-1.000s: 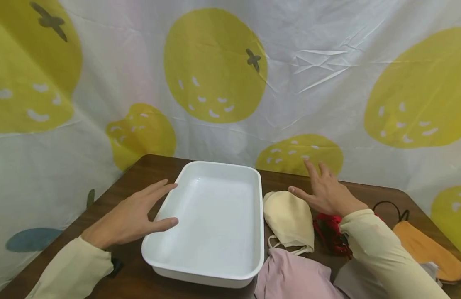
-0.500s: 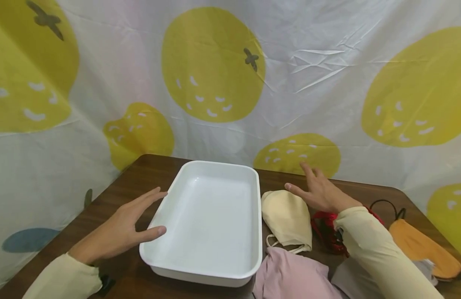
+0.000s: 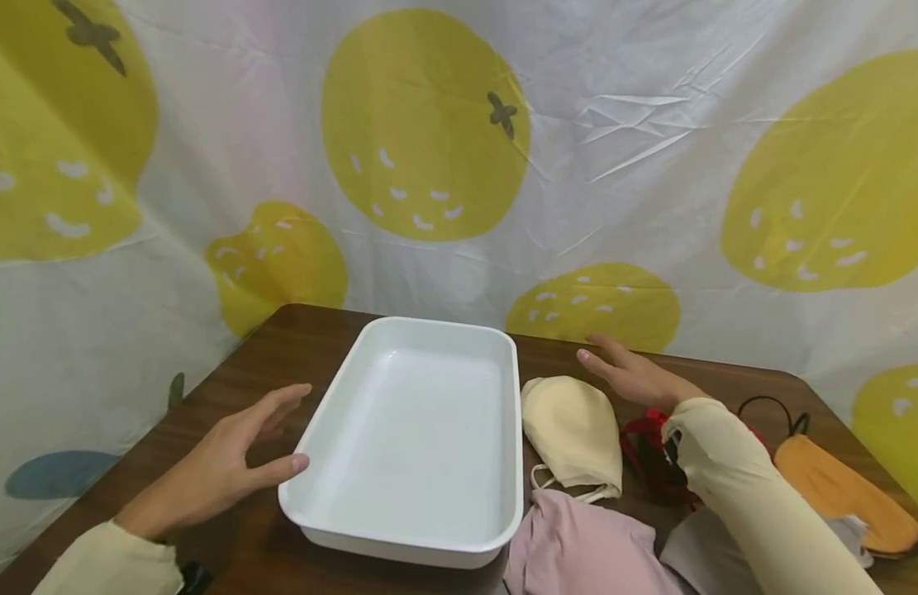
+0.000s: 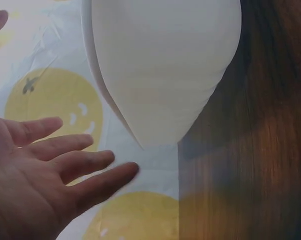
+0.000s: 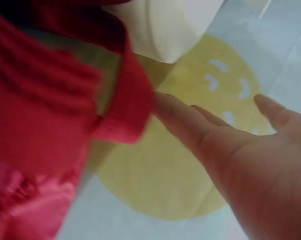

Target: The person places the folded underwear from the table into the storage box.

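Observation:
An empty white rectangular tray [image 3: 414,438] lies on the brown table. Left of it hovers my left hand [image 3: 213,467], fingers spread and thumb near the tray's rim; the left wrist view shows the palm [image 4: 40,185] holding nothing. On the other side my right hand [image 3: 644,376], its fingers extended, is over the table behind a cream cloth piece [image 3: 573,430] with thin loops. Under the right wrist lies a red fabric item [image 3: 648,438], partly hidden by the sleeve. In the right wrist view its red strap [image 5: 125,105] overlaps the fingertips.
Pink folded fabric [image 3: 581,545] sits at the tray's near right corner, with grey fabric [image 3: 704,549] beside it. An orange cloth piece [image 3: 845,496] with black cord lies at the far right. A white curtain [image 3: 444,281] printed with yellow fruit hangs behind the table [image 3: 302,347].
My left hand has moved left and down, away from the tray's rim. The right hand has lowered slightly, its fingers tilting flatter. The tray and fabrics stay put.

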Motion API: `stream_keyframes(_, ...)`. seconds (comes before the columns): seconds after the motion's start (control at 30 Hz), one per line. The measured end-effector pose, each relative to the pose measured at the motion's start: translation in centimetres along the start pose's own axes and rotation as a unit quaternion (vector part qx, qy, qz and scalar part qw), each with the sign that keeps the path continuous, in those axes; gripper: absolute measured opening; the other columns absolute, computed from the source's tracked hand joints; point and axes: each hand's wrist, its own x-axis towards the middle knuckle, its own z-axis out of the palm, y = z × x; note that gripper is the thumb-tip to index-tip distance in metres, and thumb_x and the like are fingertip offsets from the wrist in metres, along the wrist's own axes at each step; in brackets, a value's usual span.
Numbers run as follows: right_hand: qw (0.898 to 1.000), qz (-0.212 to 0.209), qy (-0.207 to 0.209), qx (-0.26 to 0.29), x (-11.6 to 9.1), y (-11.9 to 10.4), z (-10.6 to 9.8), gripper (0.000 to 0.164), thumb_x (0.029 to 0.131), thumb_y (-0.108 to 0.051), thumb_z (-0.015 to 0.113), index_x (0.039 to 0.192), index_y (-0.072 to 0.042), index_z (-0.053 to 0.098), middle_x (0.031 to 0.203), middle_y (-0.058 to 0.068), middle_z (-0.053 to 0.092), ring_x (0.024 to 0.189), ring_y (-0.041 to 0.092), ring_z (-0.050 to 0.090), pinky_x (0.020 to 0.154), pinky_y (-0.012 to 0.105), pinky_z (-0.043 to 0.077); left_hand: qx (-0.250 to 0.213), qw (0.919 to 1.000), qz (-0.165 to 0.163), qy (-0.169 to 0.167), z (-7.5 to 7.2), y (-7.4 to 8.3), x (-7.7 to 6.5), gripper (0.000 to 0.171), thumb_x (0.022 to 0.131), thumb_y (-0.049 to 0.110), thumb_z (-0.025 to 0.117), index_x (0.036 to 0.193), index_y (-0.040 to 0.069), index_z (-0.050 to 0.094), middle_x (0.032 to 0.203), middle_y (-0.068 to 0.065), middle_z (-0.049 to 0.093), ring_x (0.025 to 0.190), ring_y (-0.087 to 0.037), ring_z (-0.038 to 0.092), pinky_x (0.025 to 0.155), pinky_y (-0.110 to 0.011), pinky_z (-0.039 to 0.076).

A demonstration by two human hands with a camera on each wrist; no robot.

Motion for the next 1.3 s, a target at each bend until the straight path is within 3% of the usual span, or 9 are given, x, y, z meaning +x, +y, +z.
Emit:
stream_keyframes(0.23, 0.994, 0.021, -0.061, 0.089, 0.5, 1.5, 0.4, 0.078, 0.104, -0.054, 0.041, 0.161, -0.008, 0.013, 0.165, 0.03, 0.01, 0.146, 0.057, 0.022, 0.103, 0.065, 0.045, -0.02, 0.9994, -0.015, -0.026, 0.5, -0.4, -0.3, 0.076, 0.092, 0.033, 0.073, 0.154, 0.014, 0.034, 0.154, -0.022, 0.045, 0.132, -0.044, 0.054, 0.1, -0.054, 0.049)
stream_keyframes(0.43, 0.998, -0.004, -0.032, 0.057, 0.9, 1.9, 0.9, 0.067, 0.103, -0.047, 0.05, 0.156, -0.009, 0.034, 0.157, 0.03, 0.033, 0.141, 0.051, 0.036, 0.1, 0.058, 0.049, -0.013, 0.9995, -0.024, -0.019, 0.8, -0.6, -0.3, 0.076, 0.091, 0.033, 0.074, 0.153, 0.013, 0.037, 0.154, -0.019, 0.045, 0.132, -0.045, 0.054, 0.101, -0.054, 0.049)
stream_keyframes(0.57, 0.996, -0.02, -0.038, 0.084, 1.1, 2.2, 1.2, 0.062, 0.102, -0.036, 0.057, 0.152, -0.005, 0.039, 0.15, 0.032, 0.042, 0.133, 0.048, 0.046, 0.095, 0.05, 0.053, -0.015, 0.9991, -0.025, -0.03, 1.0, -0.7, -0.4, 0.079, 0.089, 0.035, 0.076, 0.154, 0.013, 0.036, 0.155, -0.018, 0.045, 0.132, -0.043, 0.054, 0.101, -0.053, 0.049)
stream_keyframes(0.63, 0.994, -0.033, -0.045, 0.094, 1.1, 2.4, 1.3, 0.061, 0.101, -0.032, 0.06, 0.151, -0.002, 0.04, 0.149, 0.033, 0.043, 0.13, 0.047, 0.05, 0.093, 0.047, 0.054, -0.027, 0.9988, -0.019, -0.036, 1.0, -0.8, -0.5, 0.081, 0.088, 0.033, 0.078, 0.154, 0.014, 0.035, 0.155, -0.017, 0.045, 0.133, -0.041, 0.054, 0.1, -0.046, 0.053)
stream_keyframes(0.7, 0.992, -0.042, -0.054, 0.104, 1.2, 2.6, 1.4, 0.06, 0.1, -0.028, 0.062, 0.15, -0.001, 0.042, 0.147, 0.033, 0.045, 0.127, 0.046, 0.053, 0.091, 0.044, 0.055, -0.048, 0.9977, -0.008, -0.046, 1.0, -1.0, -0.6, 0.082, 0.086, 0.029, 0.079, 0.154, 0.013, 0.035, 0.155, -0.018, 0.045, 0.134, -0.033, 0.055, 0.098, -0.036, 0.055)
stream_keyframes(0.8, 0.991, -0.051, -0.067, 0.106, 1.3, 2.9, 1.5, 0.058, 0.098, -0.025, 0.064, 0.148, -0.002, 0.045, 0.145, 0.033, 0.048, 0.123, 0.042, 0.056, 0.09, 0.042, 0.054, -0.099, 0.9927, 0.012, -0.067, 0.9, -1.3, -0.7, 0.085, 0.085, 0.021, 0.08, 0.155, 0.011, 0.033, 0.156, -0.019, 0.043, 0.136, -0.01, 0.052, 0.096, -0.019, 0.052)
stream_keyframes(0.93, 0.989, -0.047, -0.088, 0.106, 1.4, 3.2, 1.5, 0.056, 0.095, -0.021, 0.067, 0.146, -0.005, 0.049, 0.139, 0.032, 0.053, 0.118, 0.037, 0.059, 0.089, 0.042, 0.053, -0.163, 0.9819, 0.021, -0.093, 1.0, -1.7, -0.8, 0.093, 0.082, 0.015, 0.083, 0.157, 0.009, 0.028, 0.16, -0.025, 0.034, 0.135, 0.01, 0.041, 0.099, -0.011, 0.046)
stream_keyframes(1.13, 0.99, -0.055, -0.096, 0.092, 1.6, 3.4, 1.7, 0.055, 0.089, -0.018, 0.073, 0.14, -0.006, 0.057, 0.146, 0.03, 0.049, 0.119, 0.039, 0.058, 0.092, 0.044, 0.053, -0.203, 0.9724, -0.007, -0.115, 1.4, -2.0, -0.9, 0.104, 0.076, 0.013, 0.087, 0.157, 0.005, 0.023, 0.157, -0.034, 0.032, 0.128, 0.006, 0.051, 0.093, -0.016, 0.051)
stream_keyframes(1.3, 0.991, -0.072, -0.086, 0.072, 1.7, 3.4, 1.8, 0.053, 0.085, -0.015, 0.076, 0.135, -0.005, 0.062, 0.151, 0.029, 0.045, 0.131, 0.05, 0.047, 0.101, 0.054, 0.049, -0.172, 0.9779, -0.038, -0.113, 1.6, -2.1, -0.7, 0.108, 0.075, 0.022, 0.089, 0.157, -0.001, 0.023, 0.155, -0.033, 0.036, 0.125, 0.001, 0.055, 0.09, -0.015, 0.052)
